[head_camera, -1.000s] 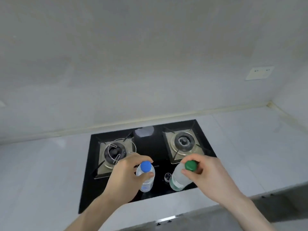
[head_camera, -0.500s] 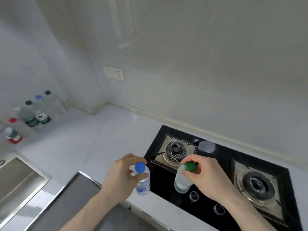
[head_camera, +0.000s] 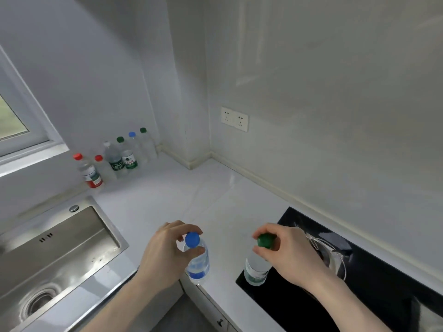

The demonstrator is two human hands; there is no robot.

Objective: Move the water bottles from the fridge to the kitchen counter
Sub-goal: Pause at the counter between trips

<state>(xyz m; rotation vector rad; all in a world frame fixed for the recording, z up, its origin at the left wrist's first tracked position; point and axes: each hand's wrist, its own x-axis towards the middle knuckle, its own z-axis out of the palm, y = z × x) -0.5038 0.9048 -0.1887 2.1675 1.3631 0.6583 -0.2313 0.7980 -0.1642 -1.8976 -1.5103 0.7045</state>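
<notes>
Hands (head_camera: 165,252) around two water bottles (head_camera: 197,262)

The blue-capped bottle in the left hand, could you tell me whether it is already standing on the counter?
No, the left hand holds the blue-capped bottle by its neck, above the counter edge.

sink (head_camera: 72,236): cut by left edge | stove (head_camera: 383,271): cut bottom-right | far bottles' labels (head_camera: 129,161): unreadable

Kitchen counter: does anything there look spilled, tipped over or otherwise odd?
Nothing stands out. The row of bottles stands upright by the wall, the counter shows no spill, and each hand holds one capped bottle upright: left, right.
</notes>
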